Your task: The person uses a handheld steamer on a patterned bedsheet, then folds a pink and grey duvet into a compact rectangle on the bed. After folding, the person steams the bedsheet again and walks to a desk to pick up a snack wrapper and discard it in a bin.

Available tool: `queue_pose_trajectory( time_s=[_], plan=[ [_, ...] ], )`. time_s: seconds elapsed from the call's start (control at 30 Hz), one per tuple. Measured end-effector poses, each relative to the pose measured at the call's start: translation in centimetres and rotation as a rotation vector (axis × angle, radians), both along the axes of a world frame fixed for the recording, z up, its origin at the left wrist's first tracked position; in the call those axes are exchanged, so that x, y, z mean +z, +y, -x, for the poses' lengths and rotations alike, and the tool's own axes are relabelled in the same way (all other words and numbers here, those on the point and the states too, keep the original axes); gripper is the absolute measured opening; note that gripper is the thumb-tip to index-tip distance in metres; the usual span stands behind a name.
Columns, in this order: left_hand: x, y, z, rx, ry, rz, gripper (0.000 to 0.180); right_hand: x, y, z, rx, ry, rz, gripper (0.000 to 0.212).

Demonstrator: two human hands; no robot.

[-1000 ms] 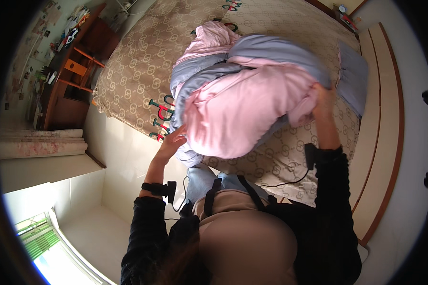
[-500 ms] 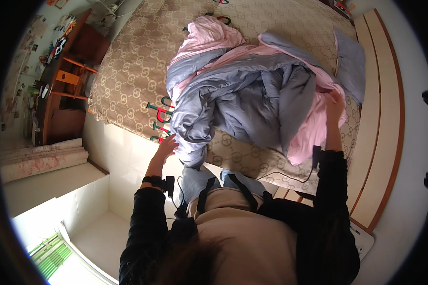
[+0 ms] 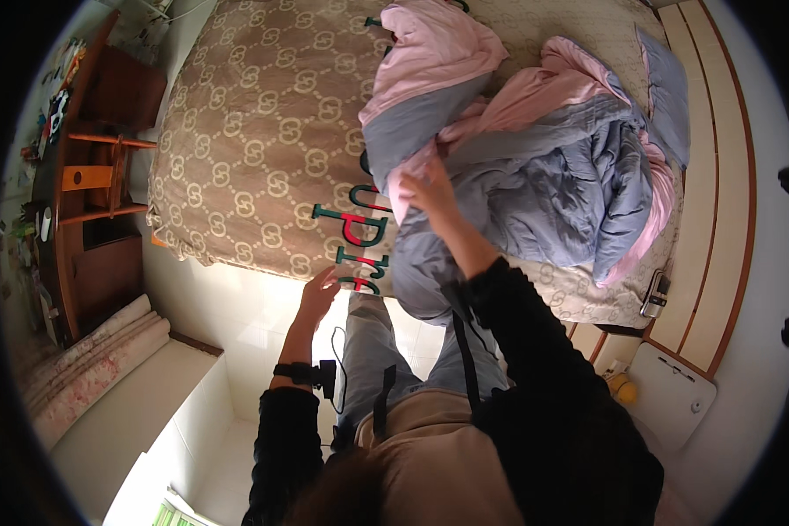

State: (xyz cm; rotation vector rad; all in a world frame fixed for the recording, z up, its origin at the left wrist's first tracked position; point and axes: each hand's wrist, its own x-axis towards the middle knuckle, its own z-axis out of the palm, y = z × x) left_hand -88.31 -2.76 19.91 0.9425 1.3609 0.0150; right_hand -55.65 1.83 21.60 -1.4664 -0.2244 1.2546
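Note:
A rumpled quilt, grey on one face and pink on the other, lies heaped on the bed, and a corner hangs over the near edge. My right hand reaches across to its left part, fingers apart, over a pink strip; whether they touch the cloth I cannot tell. Lower left, my left hand is beside the bed's near edge, fingers loosely apart with nothing in them. Under the quilt spreads a brown patterned bed cover with green and red letters.
A grey pillow rests against the wooden headboard at right. At the near right corner lies a small handheld device, close to a white bedside cabinet. An orange-brown chair and rolled fabric are at left.
My right hand has moved from the quilt's right end to its left part. The quilt's pink-and-grey folds lie differently, and the view has shifted. My left hand stays low by the bed edge.

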Motion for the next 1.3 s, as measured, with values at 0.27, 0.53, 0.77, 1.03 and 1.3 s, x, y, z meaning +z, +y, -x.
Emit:
queue_pose_trajectory(
  time_s=[0.27, 0.53, 0.77, 1.03, 1.3],
  plan=[
    [3.7, 6.8, 14.6, 0.165, 0.022, 0.004, 0.062, -4.4, 16.4, 6.9, 0.098, -0.988, -0.119, 0.038],
    [10.9, 14.5, 9.5, -0.141, -0.145, -0.384, 0.126, 0.0, -3.1, 23.3, 0.8, -1.047, 0.192, 0.025],
    [2.1, 10.4, 5.2, 0.192, -0.309, 0.235, 0.071, 1.5, -9.2, 22.2, 0.453, -0.729, 0.046, 0.041],
    [4.5, 9.5, 9.5, 0.054, -0.388, 0.111, 0.036, -9.5, -24.1, 21.1, -0.763, -0.295, 0.896, 0.121],
    [5.4, 13.0, 13.5, -0.086, -0.435, 0.368, 0.03, -12.1, -22.1, 11.5, -0.884, -0.359, 0.603, 0.046]
  ],
)
